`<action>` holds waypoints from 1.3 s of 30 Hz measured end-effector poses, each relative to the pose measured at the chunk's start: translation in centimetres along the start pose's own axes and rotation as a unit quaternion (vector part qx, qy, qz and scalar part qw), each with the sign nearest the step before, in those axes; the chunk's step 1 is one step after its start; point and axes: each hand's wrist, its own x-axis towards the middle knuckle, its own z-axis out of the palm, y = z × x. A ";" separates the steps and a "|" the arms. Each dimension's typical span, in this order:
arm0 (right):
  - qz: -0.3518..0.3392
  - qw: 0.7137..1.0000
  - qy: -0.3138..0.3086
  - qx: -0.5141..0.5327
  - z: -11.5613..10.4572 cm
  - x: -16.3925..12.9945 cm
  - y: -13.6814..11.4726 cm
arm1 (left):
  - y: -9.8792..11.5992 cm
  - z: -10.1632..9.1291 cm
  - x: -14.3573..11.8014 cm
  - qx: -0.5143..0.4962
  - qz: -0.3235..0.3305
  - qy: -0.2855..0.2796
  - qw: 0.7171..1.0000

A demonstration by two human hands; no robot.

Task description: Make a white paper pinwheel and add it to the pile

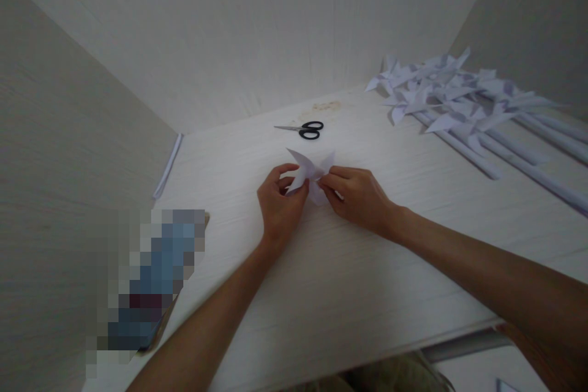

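A white paper pinwheel (312, 166) with pointed, curled blades is held between both hands above the middle of the table. My left hand (281, 203) curls around its left side, thumb and fingers closed on the paper. From the right, my right hand (354, 191) pinches the pinwheel near its centre and lower right blade. The fingertips hide part of the centre, so I cannot make out any small piece there. Just beyond the hands lie scissors (309, 130) with black handles, their blades pointing left.
Several white paper pinwheels (408, 101) on rolled paper sticks (459, 146) are heaped at the back right. A thin white paper roll (168, 165) lies along the left wall. A blurred-out flat device (160, 282) rests at the left. Walls enclose the white table (321, 294) behind and at the sides.
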 end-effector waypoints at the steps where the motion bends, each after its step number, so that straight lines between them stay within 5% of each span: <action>1: 0.000 1.000 -0.003 -0.003 0.0 0.0 0.0 | 0.0 0.0 0.0 0.002 0.000 0.000 1.000; 14: -0.049 0.997 0.006 -0.062 -0.8 0.2 -0.3 | -0.4 0.1 -0.1 0.017 0.030 -0.001 0.999; 23: 0.018 0.999 -0.028 -0.019 -0.5 0.2 0.0 | -0.5 -0.1 0.4 -0.017 -0.007 -0.007 1.000; 39: 0.006 0.997 0.039 0.072 0.4 0.0 0.7 | -0.4 -0.1 0.4 -0.039 -0.048 -0.009 0.998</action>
